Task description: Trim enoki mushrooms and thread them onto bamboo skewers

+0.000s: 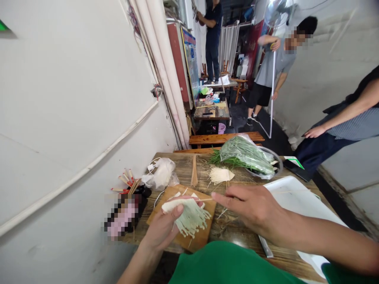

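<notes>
Enoki bunch (pixel 192 216) gripped in left hand (pixel 164 228) above cutting board (pixel 204 238), right hand (pixel 256 207) pinching thin skewer (pixel 205 200) at bunch's right edge

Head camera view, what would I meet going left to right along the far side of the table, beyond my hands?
Clear plastic bag, bundle of thin sticks, bunch of pale enoki mushrooms, bagged green vegetables, dark flat item with a green-and-white piece on it.
</notes>
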{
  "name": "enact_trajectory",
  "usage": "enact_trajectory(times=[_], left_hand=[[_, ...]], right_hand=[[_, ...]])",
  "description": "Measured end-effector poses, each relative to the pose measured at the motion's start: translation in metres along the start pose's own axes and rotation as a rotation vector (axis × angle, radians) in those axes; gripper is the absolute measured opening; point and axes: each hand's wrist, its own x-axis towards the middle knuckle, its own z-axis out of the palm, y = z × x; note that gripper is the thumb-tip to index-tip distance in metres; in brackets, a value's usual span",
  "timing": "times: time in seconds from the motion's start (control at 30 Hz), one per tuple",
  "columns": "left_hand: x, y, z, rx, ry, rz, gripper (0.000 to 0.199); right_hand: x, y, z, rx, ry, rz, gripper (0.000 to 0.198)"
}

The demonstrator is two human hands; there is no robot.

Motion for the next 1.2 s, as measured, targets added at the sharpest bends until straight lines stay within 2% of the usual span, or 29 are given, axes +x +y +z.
enact_trajectory(times=[0.27, 0.7, 0.8, 0.97, 1.07, 1.2], left_hand=[[-0.001, -0.002, -0.003, -0.017, -0.047, -0.012, 0.022], [0.002, 0.002, 0.003, 0.02, -0.024, -0.015, 0.023], [0.001, -0.002, 0.004, 0.078, 0.059, 0.052, 0.023], [-0.004, -0.014, 0.006, 0.363, 0.178, 0.197, 0.022], [-0.007, -0.017, 0.008, 0.428, 0.175, 0.229, 0.013], [-0.009, -0.018, 0.009, 0.294, 0.107, 0.25, 0.008]], right_hand=[[-0.005, 0.008, 0.008, 0.003, -0.01, -0.064, 0.048], [-0.002, 0.005, 0.007, 0.004, -0.061, -0.025, 0.05], [-0.002, 0.003, 0.005, -0.001, -0.072, 0.003, 0.051], [-0.007, -0.004, 0.002, 0.051, -0.103, 0.026, 0.047], [-0.012, -0.006, 0.002, 0.075, -0.159, 0.042, 0.047], [-0.018, -0.011, 0.002, 0.101, -0.137, 0.07, 0.046]])
